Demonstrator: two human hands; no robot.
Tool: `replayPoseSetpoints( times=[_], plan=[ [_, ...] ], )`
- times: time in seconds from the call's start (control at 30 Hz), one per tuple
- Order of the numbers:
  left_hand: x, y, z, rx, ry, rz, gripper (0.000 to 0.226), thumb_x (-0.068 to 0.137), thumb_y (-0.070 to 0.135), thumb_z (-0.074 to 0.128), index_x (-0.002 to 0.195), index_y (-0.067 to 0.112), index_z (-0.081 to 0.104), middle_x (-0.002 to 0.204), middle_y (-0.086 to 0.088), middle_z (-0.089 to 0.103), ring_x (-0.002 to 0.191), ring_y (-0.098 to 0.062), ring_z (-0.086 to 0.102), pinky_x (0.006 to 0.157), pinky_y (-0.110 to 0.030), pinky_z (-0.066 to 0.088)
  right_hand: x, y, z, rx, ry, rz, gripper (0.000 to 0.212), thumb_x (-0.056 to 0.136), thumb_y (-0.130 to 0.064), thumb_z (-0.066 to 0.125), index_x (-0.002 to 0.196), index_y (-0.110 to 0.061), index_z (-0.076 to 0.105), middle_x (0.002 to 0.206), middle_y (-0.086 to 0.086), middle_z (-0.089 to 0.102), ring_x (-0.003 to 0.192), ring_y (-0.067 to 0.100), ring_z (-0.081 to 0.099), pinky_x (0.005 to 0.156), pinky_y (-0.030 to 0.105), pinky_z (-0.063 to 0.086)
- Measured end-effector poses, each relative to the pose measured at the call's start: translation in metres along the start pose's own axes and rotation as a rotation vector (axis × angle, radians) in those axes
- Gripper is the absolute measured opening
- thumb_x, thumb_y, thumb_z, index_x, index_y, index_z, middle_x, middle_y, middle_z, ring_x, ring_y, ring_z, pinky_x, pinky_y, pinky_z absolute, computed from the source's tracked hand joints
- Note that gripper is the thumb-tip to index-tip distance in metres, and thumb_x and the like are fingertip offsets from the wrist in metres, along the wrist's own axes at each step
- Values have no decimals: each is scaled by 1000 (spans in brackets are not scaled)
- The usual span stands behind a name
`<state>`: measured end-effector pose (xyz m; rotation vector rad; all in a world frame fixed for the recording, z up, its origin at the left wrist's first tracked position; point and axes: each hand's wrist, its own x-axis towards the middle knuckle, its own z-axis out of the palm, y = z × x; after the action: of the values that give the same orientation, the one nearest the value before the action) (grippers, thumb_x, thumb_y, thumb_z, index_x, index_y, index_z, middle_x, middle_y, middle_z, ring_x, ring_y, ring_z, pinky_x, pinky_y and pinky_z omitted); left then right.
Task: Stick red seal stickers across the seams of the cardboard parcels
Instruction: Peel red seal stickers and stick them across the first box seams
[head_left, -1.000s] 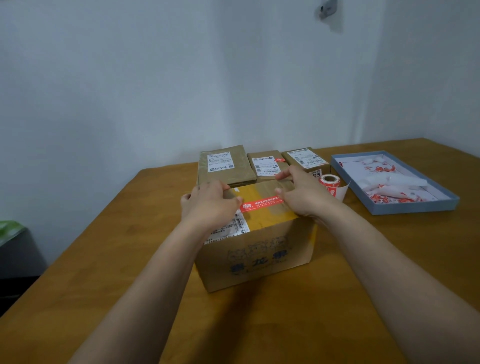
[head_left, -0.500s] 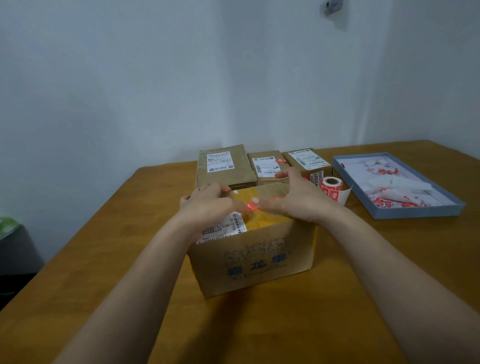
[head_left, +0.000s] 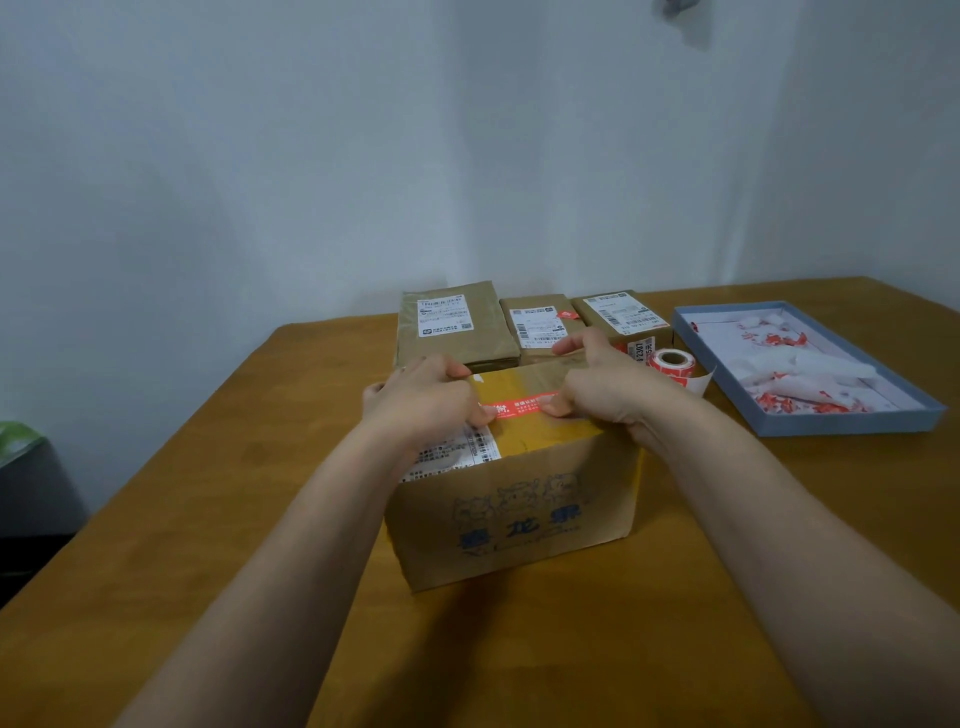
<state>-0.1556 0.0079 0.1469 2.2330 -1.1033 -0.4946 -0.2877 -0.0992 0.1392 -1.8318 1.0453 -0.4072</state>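
Note:
A brown cardboard parcel (head_left: 519, 509) with blue print on its front stands on the table in front of me. A red seal sticker (head_left: 519, 405) lies across the yellow-taped seam on its top. My left hand (head_left: 421, 400) rests on the parcel's top left and its thumb presses the sticker's left end. My right hand (head_left: 602, 395) rests on the top right, with its thumb pressing the sticker's right end and one finger reaching toward the far edge. A roll of red stickers (head_left: 672, 364) stands to the right of the parcel.
Three flat brown parcels (head_left: 452, 325) with white labels lie in a row behind the box. A blue tray (head_left: 852, 423) holding peeled backing paper sits at the right. The wooden table (head_left: 208, 519) stretches out left and toward me, and a wall stands close behind.
My hands met over the middle of the sticker half a second ago and have now slid apart to its two ends. The parcel has stayed where it was.

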Motion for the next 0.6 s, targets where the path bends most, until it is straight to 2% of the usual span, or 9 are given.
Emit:
replayPoseSetpoints(
  times=[0.1,0.23,0.3,0.37,0.43,0.47,0.53,0.6],
  plan=[
    [-2,0,0,-86,6,-18,44,87,17,64,128,29,54,136,4,43,134,-22,28,116,-44,16,2,3,-1,9,-4,5,56,86,-2,63,129,-27,38,113,1,38,95,15,41,61,26,33],
    [-4,0,0,-115,36,-25,38,91,12,56,123,31,56,112,8,36,131,-19,27,115,-44,17,2,7,-4,33,26,-2,51,89,1,57,127,-27,40,91,-6,40,80,11,45,59,25,37],
    [-3,0,1,-127,49,-14,35,93,13,52,123,30,56,111,8,37,120,-14,28,114,-43,17,3,11,-6,58,76,-5,45,91,2,52,126,-26,43,87,-8,39,74,8,43,57,23,37],
    [-3,-1,3,-80,62,4,30,96,27,51,125,29,55,122,7,47,115,-13,29,114,-42,18,2,15,-5,103,130,-6,36,94,-3,47,124,-24,46,96,-6,47,74,4,43,55,20,35],
    [-3,-3,4,24,72,20,38,93,45,55,128,30,53,132,8,51,125,-17,35,112,-42,18,0,19,-3,114,162,-45,30,95,-14,52,124,-22,47,115,-3,51,81,4,46,57,19,34],
    [-3,-3,5,63,76,25,43,91,49,57,130,30,52,134,8,51,128,-19,36,111,-42,18,-1,20,-2,93,167,-68,31,94,-20,56,124,-22,47,117,-5,48,84,4,47,58,18,33],
    [-3,-2,4,77,83,27,44,91,46,58,131,30,51,135,8,51,129,-20,36,112,-42,20,-2,21,-1,47,163,-84,36,93,-22,60,126,-22,45,113,-6,41,87,6,43,57,16,31],
    [-3,-2,4,47,90,24,40,93,40,58,131,29,51,135,6,51,129,-21,35,114,-43,21,0,20,-2,43,162,-77,33,95,-16,56,125,-22,44,109,-5,41,77,4,42,57,17,34]
  ],
)
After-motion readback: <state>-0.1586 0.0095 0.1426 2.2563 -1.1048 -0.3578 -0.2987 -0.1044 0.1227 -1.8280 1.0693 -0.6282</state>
